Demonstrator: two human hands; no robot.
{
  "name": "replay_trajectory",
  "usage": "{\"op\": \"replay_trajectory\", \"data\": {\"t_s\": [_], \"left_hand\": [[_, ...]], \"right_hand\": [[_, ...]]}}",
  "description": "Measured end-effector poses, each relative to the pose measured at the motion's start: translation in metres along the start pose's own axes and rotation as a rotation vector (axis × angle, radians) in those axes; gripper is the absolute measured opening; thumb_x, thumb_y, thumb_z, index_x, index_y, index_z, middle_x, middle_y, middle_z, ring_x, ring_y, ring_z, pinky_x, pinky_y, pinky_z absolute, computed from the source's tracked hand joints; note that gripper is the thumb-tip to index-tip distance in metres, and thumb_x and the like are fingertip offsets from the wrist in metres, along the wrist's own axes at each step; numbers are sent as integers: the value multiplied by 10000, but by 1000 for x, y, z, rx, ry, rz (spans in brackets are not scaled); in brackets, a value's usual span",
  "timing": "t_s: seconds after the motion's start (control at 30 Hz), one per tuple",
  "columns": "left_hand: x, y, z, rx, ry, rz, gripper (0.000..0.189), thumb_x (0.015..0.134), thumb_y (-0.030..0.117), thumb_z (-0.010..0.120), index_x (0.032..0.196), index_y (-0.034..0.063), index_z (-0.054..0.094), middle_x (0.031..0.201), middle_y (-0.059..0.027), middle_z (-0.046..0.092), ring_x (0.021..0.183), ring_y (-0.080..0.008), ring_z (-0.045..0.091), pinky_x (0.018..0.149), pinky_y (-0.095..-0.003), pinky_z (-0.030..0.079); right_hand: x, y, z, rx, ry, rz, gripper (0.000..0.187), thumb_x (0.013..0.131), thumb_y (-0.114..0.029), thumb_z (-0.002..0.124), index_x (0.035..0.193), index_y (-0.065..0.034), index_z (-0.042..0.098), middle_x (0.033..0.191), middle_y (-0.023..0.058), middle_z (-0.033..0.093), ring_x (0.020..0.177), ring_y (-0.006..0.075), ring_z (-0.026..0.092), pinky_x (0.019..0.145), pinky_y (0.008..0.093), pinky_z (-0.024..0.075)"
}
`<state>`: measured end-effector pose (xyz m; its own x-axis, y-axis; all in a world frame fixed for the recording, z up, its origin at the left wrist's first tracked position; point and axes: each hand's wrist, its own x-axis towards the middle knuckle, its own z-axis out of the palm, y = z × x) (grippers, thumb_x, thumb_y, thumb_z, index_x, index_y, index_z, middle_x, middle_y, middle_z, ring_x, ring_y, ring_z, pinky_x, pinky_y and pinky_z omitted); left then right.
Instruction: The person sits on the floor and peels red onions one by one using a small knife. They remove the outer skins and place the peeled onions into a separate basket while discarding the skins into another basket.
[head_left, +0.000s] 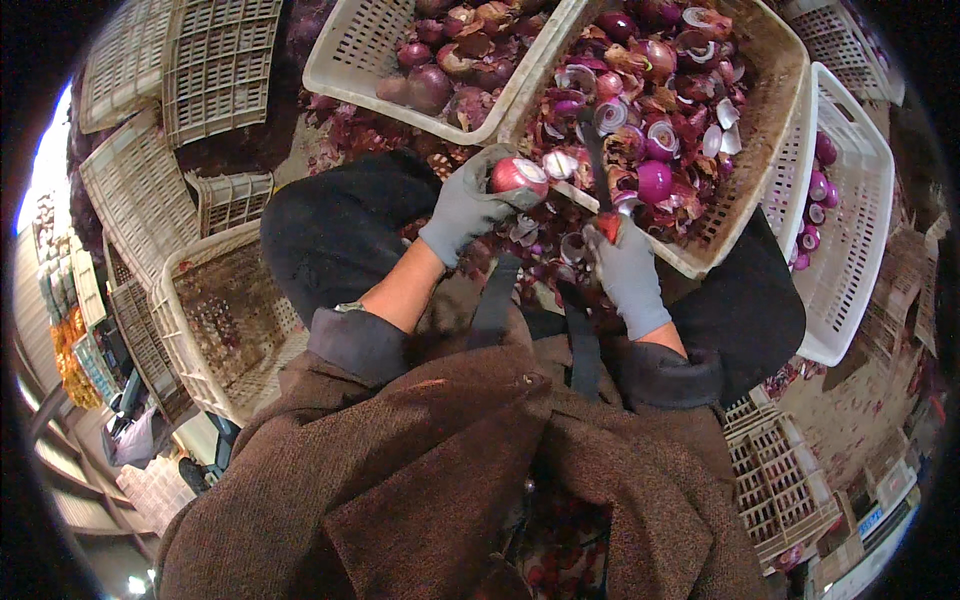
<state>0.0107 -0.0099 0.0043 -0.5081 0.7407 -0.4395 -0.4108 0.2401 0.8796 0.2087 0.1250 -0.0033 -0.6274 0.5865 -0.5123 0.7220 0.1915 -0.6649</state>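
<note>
In a grey glove, my left hand (474, 201) grips a red onion (517, 177) whose pale cut end shows. My right hand (627, 262), gloved too, is closed around the red handle of a knife (595, 161). The dark blade points away from me, over the near side of a plastic crate (780, 112) filled with onion skins, cut rings and some purple onions. Just right of the held onion is a white cut onion piece (559, 164). Another crate (352, 90), at the upper left, holds unpeeled red onions (431, 88).
At right, a white crate (862, 247) holds several peeled onions (817, 184). An old crate (217, 300) stands by my left knee, with stacked crates (221, 71) beyond it. Onion skins (360, 131) litter the floor. Another crate (780, 472) is at the lower right.
</note>
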Motion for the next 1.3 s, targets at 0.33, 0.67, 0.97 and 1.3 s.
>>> {"op": "replay_trajectory", "data": {"t_s": [0.33,0.67,0.97,1.3], "left_hand": [[-39,53,37,91,-213,179,821,687,12,783,1397,-5,372,1403,-91,432,1274,-193,437,1076,-328,344],[-68,71,55,549,-231,425,784,639,140,858,1315,27,478,1294,-88,538,1180,-182,519,1016,-328,409],[-104,102,49,-538,-342,73,858,688,342,833,1356,6,412,1297,-139,517,1085,-255,597,910,-390,525],[-128,147,51,-126,-226,325,650,722,139,783,1293,10,502,1226,-60,565,1090,-126,540,967,-280,429]], "right_hand": [[-27,-69,-28,1107,-166,-54,327,904,-218,641,1184,-64,572,912,-7,571,726,77,557,525,228,465],[-47,-73,-38,1289,60,-16,123,898,-24,550,996,-15,624,829,28,597,544,83,516,431,243,441],[-51,-44,-62,833,300,-222,158,901,-62,560,1030,9,616,862,22,636,738,102,584,662,225,466],[-145,-109,-57,717,72,-482,322,839,19,568,1160,13,554,959,104,665,905,200,646,772,312,504]]}}
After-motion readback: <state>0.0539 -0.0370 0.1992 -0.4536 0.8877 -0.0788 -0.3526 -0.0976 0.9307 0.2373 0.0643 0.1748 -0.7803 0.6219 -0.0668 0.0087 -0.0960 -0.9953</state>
